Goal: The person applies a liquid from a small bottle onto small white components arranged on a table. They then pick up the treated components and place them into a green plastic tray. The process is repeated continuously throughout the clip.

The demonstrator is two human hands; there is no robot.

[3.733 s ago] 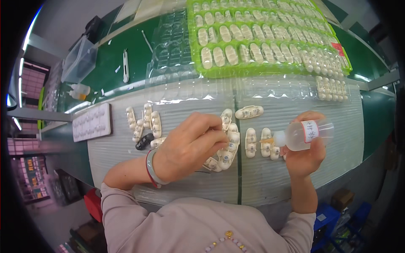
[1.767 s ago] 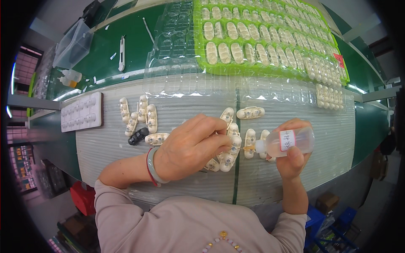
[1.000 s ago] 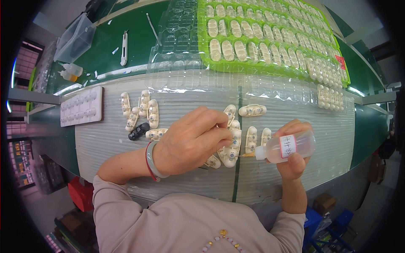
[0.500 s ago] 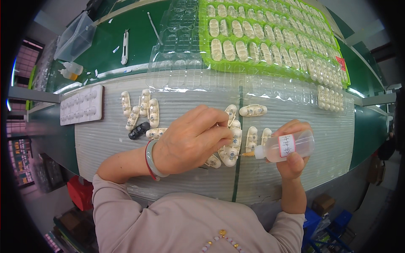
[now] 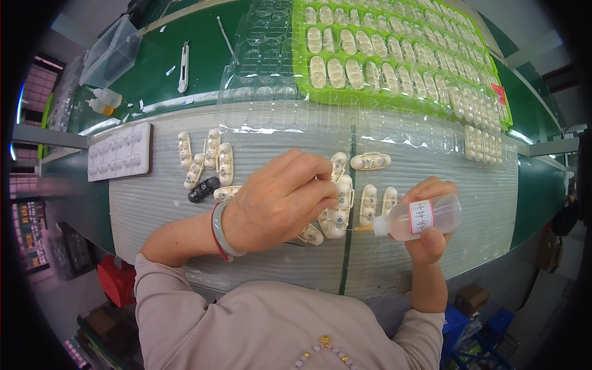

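Observation:
My left hand [image 5: 280, 200] rests on a cluster of cream oval plastic parts [image 5: 336, 216] on the ribbed white mat, its fingertips pinching one of them. A jade bangle [image 5: 217, 231] sits on that wrist. My right hand [image 5: 431, 216] grips a small clear squeeze bottle [image 5: 416, 217] lying sideways, its yellow nozzle pointing left at the parts under my left fingers. More cream parts lie beside them: one pair [image 5: 377, 202] just right of my fingers and one single part [image 5: 370, 161] above.
A group of cream parts and one black part [image 5: 203, 188] lie at the left. A white moulded block [image 5: 120, 151] lies further left. Clear blister trays [image 5: 265, 68] and a green tray [image 5: 401, 61] full of parts lie behind. A clear box [image 5: 111, 52] and a white tool [image 5: 183, 58] are on the green bench.
The bottle's nozzle has come in toward the parts under my left fingers and stays there. My left hand keeps its hold, shifting only slightly.

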